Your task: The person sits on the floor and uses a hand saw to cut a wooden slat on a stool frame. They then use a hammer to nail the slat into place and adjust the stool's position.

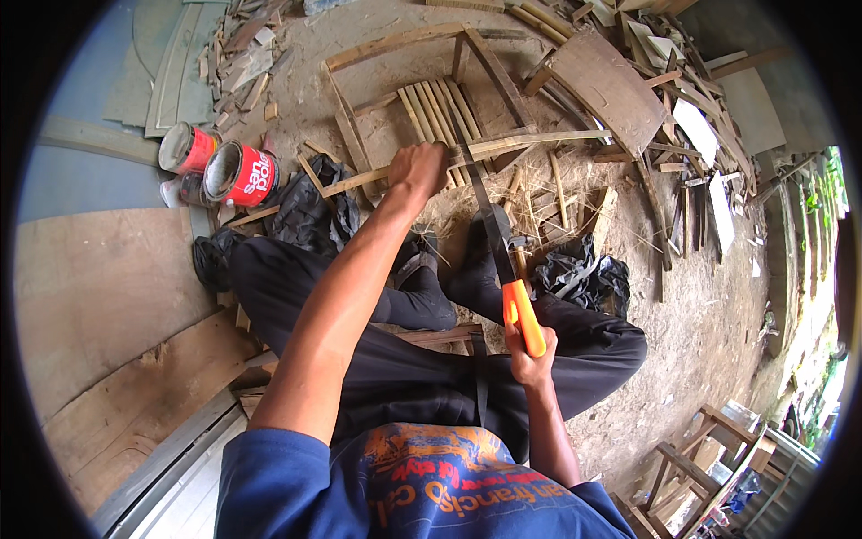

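Observation:
In my right hand (530,353) is the orange handle of a hand saw (489,211), its dark blade reaching up and away from me. The blade lies across a thin bamboo strip (548,137) near the strip's middle. Just left of the blade, my left hand (420,169) is closed round the same strip. Beyond it, a wooden frame (395,43) rests on the ground, with a row of narrow slats (437,106) inside it. Between my feet and the right leg a hammer (519,244) is partly visible.
Two red paint cans (242,175) stand at the left beside black plastic (310,211). Another crumpled black plastic sheet (584,277) lies by my right knee. Scrap wood (673,126) is heaped at the far right, with a brown board (606,85) on it. A wooden stool (691,467) is at lower right.

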Action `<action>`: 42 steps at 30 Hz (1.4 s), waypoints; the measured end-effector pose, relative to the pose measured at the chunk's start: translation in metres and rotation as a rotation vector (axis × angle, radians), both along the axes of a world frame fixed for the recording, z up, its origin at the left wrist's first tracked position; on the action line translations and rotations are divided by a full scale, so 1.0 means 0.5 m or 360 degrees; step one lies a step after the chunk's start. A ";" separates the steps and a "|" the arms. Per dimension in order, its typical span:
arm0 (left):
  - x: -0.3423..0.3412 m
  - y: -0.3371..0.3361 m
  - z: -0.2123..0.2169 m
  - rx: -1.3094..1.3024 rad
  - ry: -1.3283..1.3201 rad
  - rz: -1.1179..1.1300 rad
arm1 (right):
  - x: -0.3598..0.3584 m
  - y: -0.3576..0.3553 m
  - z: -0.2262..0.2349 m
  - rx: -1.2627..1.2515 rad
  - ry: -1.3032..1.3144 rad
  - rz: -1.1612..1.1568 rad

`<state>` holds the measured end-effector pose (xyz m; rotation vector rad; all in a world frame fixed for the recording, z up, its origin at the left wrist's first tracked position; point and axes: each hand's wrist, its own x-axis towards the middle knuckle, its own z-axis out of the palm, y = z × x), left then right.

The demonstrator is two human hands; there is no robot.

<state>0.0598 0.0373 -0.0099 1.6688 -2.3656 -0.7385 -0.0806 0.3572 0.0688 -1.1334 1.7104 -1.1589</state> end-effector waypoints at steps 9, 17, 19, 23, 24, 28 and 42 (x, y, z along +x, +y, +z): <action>0.009 -0.006 -0.034 -0.0045 0.0079 -0.0075 | -0.004 -0.003 0.035 0.0056 0.0116 0.0048; -0.005 -0.009 0.041 -0.0117 -0.0310 -0.0232 | -0.049 -0.088 0.019 0.0076 -0.0028 -0.0123; -0.013 -0.001 0.046 -0.0082 -0.0302 -0.0197 | -0.038 -0.096 0.018 -0.0030 0.0133 0.0054; -0.013 -0.013 0.036 -0.0166 -0.0308 -0.0257 | -0.056 -0.110 -0.007 0.0013 -0.0102 -0.0122; -0.008 -0.017 0.031 -0.0234 -0.0314 -0.0327 | -0.062 -0.111 0.003 0.0046 -0.0069 -0.0107; -0.008 -0.013 0.016 0.0049 -0.0041 -0.0063 | -0.053 -0.111 0.001 -0.0004 -0.0103 -0.0128; -0.014 -0.027 0.004 -0.0268 -0.0300 -0.0333 | 0.039 -0.087 -0.004 -0.0329 0.0092 -0.0252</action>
